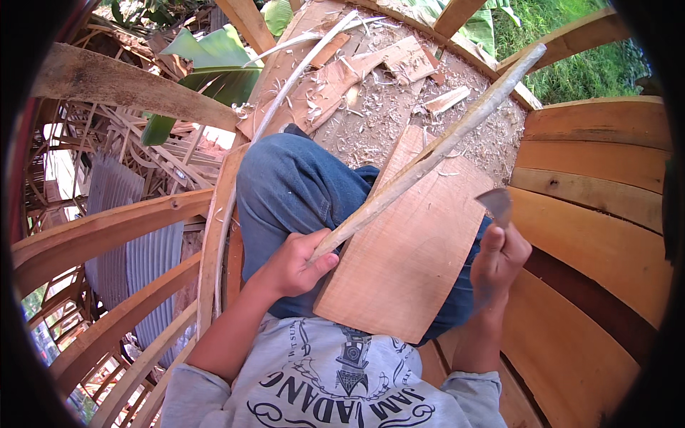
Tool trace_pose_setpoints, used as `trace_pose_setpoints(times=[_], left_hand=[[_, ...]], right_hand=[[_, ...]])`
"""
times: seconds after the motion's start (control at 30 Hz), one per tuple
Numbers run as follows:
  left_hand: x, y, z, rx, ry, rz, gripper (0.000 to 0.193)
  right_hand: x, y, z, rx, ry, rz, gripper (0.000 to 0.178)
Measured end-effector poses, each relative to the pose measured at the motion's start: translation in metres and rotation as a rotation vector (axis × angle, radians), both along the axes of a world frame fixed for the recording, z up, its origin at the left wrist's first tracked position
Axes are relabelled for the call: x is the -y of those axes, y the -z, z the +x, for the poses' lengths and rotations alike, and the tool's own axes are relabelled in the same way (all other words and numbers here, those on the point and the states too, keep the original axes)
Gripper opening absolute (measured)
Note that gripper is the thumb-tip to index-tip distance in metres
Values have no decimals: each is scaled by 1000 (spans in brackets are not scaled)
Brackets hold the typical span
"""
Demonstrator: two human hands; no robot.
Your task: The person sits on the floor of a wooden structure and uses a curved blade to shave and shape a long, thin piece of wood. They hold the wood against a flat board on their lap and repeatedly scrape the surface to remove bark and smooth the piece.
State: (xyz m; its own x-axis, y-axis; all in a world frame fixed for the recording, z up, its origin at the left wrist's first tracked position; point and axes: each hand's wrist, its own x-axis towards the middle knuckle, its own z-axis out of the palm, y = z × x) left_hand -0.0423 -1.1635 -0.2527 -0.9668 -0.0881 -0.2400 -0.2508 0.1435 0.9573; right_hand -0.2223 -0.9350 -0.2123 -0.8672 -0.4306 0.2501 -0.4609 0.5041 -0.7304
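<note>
My left hand (pixel 298 265) is closed round the near end of a long, pale wooden stick (pixel 428 162). The stick slants away to the far right and crosses above a flat wooden board (pixel 410 264) that lies over my lap. Partway along, a split or cut hollow shows in the stick. On the right, my right hand (pixel 502 258) grips a knife (pixel 497 205), its broad dark blade sticking up past my thumb beside the board's right edge. The blade is apart from the stick. Most of the knife's handle is hidden by my fingers.
Curly wood shavings and offcuts (pixel 410 60) litter the plank floor ahead. A thin peeled strip (pixel 303 71) runs along the left. Slatted rails (pixel 114 221) stand at left, a plank wall (pixel 592 214) at right. Beyond lie corrugated sheets (pixel 153 271) and scrap wood.
</note>
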Motion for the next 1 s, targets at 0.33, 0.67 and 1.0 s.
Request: trace_pose_setpoints(times=[0.33,0.67,1.0], left_hand=[[2,-4,-2,6,-1,49,34],[2,0,5,27,28,37,31],[1,-12,-7,322,-16,425,31]], right_hand=[[38,25,17,-202,-136,297,46],[-7,12,-44,77,498,-145,55],[-8,19,9,63,95,91,38]])
